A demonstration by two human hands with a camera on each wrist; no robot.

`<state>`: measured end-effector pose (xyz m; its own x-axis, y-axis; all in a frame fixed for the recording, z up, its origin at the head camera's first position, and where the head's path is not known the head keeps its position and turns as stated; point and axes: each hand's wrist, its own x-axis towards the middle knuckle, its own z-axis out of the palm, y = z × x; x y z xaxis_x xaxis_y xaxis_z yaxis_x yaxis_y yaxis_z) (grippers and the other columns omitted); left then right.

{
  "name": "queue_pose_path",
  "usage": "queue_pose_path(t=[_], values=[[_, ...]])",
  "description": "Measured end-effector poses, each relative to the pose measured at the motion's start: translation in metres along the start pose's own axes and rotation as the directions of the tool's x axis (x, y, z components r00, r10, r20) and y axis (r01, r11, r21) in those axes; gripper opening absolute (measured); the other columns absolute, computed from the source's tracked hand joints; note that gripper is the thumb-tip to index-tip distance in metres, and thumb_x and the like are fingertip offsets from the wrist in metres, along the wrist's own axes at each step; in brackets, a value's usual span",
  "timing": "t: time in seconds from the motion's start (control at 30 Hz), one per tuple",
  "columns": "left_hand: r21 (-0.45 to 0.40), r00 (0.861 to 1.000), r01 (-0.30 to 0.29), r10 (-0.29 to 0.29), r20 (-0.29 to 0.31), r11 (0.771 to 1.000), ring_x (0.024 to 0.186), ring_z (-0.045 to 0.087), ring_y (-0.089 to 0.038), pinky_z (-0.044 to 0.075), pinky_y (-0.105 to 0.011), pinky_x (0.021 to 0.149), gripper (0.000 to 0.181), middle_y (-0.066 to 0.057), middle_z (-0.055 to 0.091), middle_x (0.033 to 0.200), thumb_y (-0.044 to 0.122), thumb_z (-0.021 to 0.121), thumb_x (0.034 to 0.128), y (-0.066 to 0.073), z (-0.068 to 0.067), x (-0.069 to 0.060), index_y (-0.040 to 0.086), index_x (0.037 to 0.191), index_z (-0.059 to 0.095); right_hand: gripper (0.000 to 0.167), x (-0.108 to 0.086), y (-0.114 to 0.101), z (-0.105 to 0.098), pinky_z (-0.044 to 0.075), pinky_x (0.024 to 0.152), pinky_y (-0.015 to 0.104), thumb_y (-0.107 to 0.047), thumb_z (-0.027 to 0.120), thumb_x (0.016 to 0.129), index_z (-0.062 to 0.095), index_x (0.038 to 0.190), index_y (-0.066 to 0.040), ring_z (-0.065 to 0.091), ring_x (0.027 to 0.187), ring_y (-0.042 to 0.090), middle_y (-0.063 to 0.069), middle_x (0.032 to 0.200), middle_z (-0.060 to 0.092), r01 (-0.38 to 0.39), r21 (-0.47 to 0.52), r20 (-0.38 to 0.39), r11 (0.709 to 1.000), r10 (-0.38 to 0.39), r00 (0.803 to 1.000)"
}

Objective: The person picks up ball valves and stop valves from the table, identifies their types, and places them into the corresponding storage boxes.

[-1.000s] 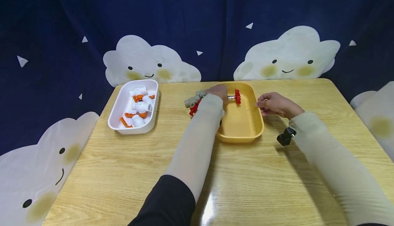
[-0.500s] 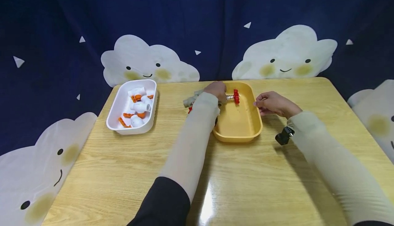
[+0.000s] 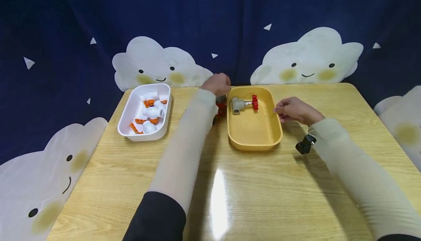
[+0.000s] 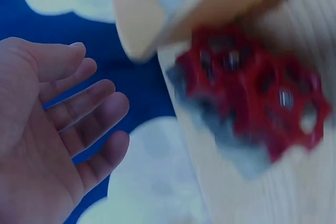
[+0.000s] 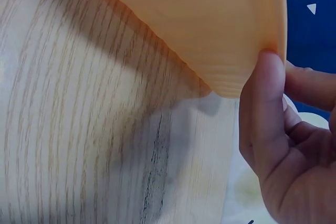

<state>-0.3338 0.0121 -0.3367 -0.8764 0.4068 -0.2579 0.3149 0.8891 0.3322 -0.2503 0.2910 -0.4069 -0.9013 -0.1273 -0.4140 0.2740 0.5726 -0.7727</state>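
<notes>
A grey valve with a red handwheel lies in the far part of the yellow bin. My left hand is just left of the bin's far-left corner; in the left wrist view its fingers are loosely bent, with nothing in them. Beside the bin's left wall, blurred red-handled valves rest on the table, mostly hidden by my left arm in the head view. My right hand pinches the bin's right rim, its thumb and a finger on either side of the wall.
At the left of the wooden table stands a white bin with several white pipe fittings and orange-handled parts. A dark blue curtain with clouds hangs behind the table's far edge.
My left hand has let go of the valve in the yellow bin and moved left, out over the bin's far-left edge. My right hand stays on the right rim.
</notes>
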Motion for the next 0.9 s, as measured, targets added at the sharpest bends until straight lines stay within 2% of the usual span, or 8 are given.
queue_pose_path(t=[0.23, 0.37, 0.43, 0.57, 0.67, 0.73, 0.8, 0.9], values=[[0.013, 0.999, 0.047, -0.046, -0.023, 0.999, 0.117, 0.059, -0.025, 0.048, -0.039, 0.103, 0.033, -0.008, 0.063, 0.131, 0.024, 0.048, 0.1013, -0.046, -0.010, -0.014, 0.009, 0.126, 0.064, 0.037, 0.005, 0.000, 0.002, 0.059, 0.071, 0.025, -0.020, 0.054, 0.103, 0.049, 0.125, 0.009, 0.062, 0.069, 0.006, 0.001, 0.088, 0.060, -0.008, 0.028, 0.013, 1.000, 0.008, 1.000], [0.044, 0.998, 0.057, -0.057, 0.005, 0.997, 0.125, 0.056, -0.027, 0.045, -0.039, 0.107, 0.038, -0.010, 0.059, 0.139, 0.020, 0.044, 0.0998, -0.067, -0.011, -0.019, 0.007, 0.130, 0.062, 0.036, 0.005, -0.001, 0.001, 0.059, 0.071, 0.026, -0.020, 0.054, 0.103, 0.050, 0.124, 0.009, 0.062, 0.069, 0.007, 0.002, 0.088, 0.060, -0.023, 0.014, 0.005, 1.000, 0.022, 1.000], [0.057, 0.996, 0.078, -0.080, 0.028, 0.995, 0.118, 0.056, -0.027, 0.045, -0.038, 0.103, 0.038, -0.012, 0.060, 0.136, 0.019, 0.042, 0.0991, -0.076, -0.009, -0.022, 0.005, 0.128, 0.063, 0.036, 0.004, -0.002, 0.001, 0.060, 0.073, 0.027, -0.021, 0.054, 0.103, 0.050, 0.123, 0.008, 0.062, 0.069, 0.007, 0.002, 0.088, 0.061, -0.028, 0.002, -0.003, 1.000, 0.028, 1.000], [0.083, 0.991, 0.120, -0.125, 0.053, 0.989, 0.097, 0.051, -0.023, 0.040, -0.035, 0.087, 0.030, -0.012, 0.062, 0.118, 0.017, 0.041, 0.0985, -0.091, -0.002, -0.027, 0.004, 0.111, 0.066, 0.036, 0.002, -0.003, 0.000, 0.060, 0.075, 0.028, -0.023, 0.054, 0.103, 0.051, 0.123, 0.006, 0.063, 0.070, 0.007, 0.001, 0.089, 0.061, -0.032, -0.013, -0.009, 0.999, 0.032, 0.999], [0.083, 0.987, 0.144, -0.149, 0.062, 0.986, 0.092, 0.048, -0.021, 0.039, -0.034, 0.083, 0.026, -0.012, 0.059, 0.109, 0.016, 0.041, 0.0984, -0.098, 0.002, -0.029, 0.005, 0.102, 0.063, 0.036, 0.001, -0.003, -0.001, 0.060, 0.075, 0.028, -0.024, 0.054, 0.103, 0.051, 0.123, 0.006, 0.063, 0.070, 0.007, 0.001, 0.089, 0.061, -0.034, -0.014, -0.005, 0.999, 0.033, 0.999], [0.065, 0.985, 0.153, -0.157, 0.065, 0.986, 0.097, 0.052, -0.021, 0.041, -0.035, 0.087, 0.028, -0.011, 0.061, 0.115, 0.017, 0.041, 0.0992, -0.101, 0.004, -0.030, 0.006, 0.108, 0.065, 0.035, 0.001, -0.002, -0.001, 0.060, 0.074, 0.027, -0.023, 0.053, 0.103, 0.051, 0.123, 0.006, 0.063, 0.070, 0.007, 0.002, 0.089, 0.061, -0.038, -0.012, -0.007, 0.999, 0.038, 0.999], [0.054, 0.985, 0.150, -0.154, 0.075, 0.987, 0.110, 0.056, -0.024, 0.045, -0.036, 0.095, 0.033, -0.012, 0.061, 0.126, 0.019, 0.041, 0.0996, -0.103, 0.005, -0.030, 0.006, 0.118, 0.065, 0.035, 0.000, -0.002, -0.001, 0.059, 0.073, 0.026, -0.023, 0.053, 0.103, 0.051, 0.122, 0.006, 0.063, 0.070, 0.007, 0.002, 0.089, 0.061, -0.039, -0.011, -0.007, 0.999, 0.039, 0.999], [0.037, 0.987, 0.135, -0.138, 0.080, 0.990, 0.134, 0.051, -0.028, 0.043, -0.041, 0.110, 0.041, -0.011, 0.055, 0.145, 0.022, 0.042, 0.1000, -0.104, 0.005, -0.028, 0.007, 0.135, 0.059, 0.034, 0.000, -0.002, 0.000, 0.059, 0.072, 0.026, -0.022, 0.053, 0.104, 0.051, 0.122, 0.006, 0.062, 0.070, 0.007, 0.002, 0.089, 0.061, -0.045, -0.007, -0.009, 0.999, 0.045, 0.999]])
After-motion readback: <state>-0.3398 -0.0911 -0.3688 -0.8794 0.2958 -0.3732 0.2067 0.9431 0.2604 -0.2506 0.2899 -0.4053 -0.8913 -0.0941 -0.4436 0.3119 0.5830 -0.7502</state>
